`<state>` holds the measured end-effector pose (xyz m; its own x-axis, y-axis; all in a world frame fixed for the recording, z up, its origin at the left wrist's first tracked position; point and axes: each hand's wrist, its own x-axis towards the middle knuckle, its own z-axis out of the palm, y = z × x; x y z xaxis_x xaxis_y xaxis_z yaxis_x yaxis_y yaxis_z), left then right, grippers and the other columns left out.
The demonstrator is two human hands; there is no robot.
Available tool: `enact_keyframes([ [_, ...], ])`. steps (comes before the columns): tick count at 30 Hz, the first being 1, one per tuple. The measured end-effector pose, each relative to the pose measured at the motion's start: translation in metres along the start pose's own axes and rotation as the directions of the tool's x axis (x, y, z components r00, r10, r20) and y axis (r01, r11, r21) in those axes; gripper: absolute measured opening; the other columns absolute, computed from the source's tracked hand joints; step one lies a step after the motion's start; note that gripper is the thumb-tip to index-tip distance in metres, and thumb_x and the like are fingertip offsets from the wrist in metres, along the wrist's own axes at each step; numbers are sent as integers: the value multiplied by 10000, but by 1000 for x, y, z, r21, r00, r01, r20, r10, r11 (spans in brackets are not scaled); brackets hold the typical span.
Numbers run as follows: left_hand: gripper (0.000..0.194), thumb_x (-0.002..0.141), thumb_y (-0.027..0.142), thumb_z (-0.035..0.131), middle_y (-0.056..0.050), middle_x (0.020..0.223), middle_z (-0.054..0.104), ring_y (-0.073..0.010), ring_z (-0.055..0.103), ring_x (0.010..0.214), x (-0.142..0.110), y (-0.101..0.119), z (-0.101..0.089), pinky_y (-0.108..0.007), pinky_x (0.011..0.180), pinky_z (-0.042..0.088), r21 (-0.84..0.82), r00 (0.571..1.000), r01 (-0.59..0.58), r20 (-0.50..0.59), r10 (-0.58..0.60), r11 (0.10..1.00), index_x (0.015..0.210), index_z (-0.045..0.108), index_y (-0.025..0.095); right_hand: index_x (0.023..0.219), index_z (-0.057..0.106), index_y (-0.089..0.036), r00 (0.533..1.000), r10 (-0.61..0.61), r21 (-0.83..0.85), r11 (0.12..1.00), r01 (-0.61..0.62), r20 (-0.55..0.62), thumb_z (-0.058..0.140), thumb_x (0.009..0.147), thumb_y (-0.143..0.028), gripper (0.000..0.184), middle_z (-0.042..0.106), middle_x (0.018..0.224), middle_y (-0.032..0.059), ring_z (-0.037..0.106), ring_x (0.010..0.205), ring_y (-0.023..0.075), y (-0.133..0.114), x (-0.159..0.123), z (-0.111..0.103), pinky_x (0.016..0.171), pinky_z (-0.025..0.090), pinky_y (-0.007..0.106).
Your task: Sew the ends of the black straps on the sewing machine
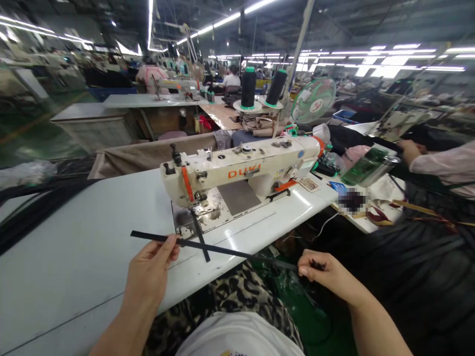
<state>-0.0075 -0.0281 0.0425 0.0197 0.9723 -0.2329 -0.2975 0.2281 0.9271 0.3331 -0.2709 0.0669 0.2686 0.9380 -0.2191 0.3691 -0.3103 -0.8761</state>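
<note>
A long, narrow black strip [230, 251] is stretched between my two hands, in front of the sewing machine [241, 163]. My left hand [154, 259] pinches it near its left end, which sticks out beyond the fingers over the white table. Further right, past the table edge and above my lap, my right hand [322, 272] grips the strip's other part, with a dark bunched bit showing between the fingers. Under the presser foot [200, 210] a second black strip [200, 237] runs toward me, passing behind the held one. Whether the two strips touch, I cannot tell.
Black material [33, 212] lies across the table's left side. Two black thread cones [248, 89] and a green fan [313, 100] stand behind the machine. At right are a side table with a green bottle [365, 165], and a co-worker's sleeve [445, 165] and hand.
</note>
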Motion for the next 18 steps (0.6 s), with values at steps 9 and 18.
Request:
enact_keyframes([
  [9, 498, 585, 517, 961, -8, 745, 695, -111, 566, 657, 14, -3, -31, -214, 586, 483, 163, 994, -27, -100, 43, 986, 850, 762, 146, 736, 712, -180, 998, 14, -55, 998, -11, 68, 696, 825, -727, 554, 596, 730, 13, 529, 693, 163, -7, 18, 8, 655, 412, 300],
  [18, 668, 332, 645, 969, 10, 685, 686, -135, 600, 660, 39, 11, -58, -210, 547, 506, 102, 939, -57, -333, 88, 993, 752, 752, 173, 742, 702, -186, 996, -54, -156, 986, 65, 72, 801, 784, -620, 446, 578, 816, 16, 537, 792, 185, -9, 17, 3, 738, 410, 317],
])
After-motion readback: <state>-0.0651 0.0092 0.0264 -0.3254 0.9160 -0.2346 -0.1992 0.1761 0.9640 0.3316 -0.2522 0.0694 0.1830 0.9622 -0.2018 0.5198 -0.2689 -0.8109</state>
